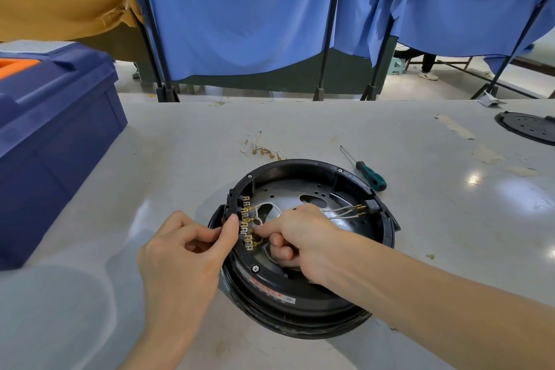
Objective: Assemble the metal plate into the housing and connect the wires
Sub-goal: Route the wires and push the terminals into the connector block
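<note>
The right hand covers part of the metal plate. The blue box and the black disc run off the edges; the label on the housing is unreadable.

The black housing carries a white label with a red band on its near rim. The print on it is too small and blurred to read.
</note>
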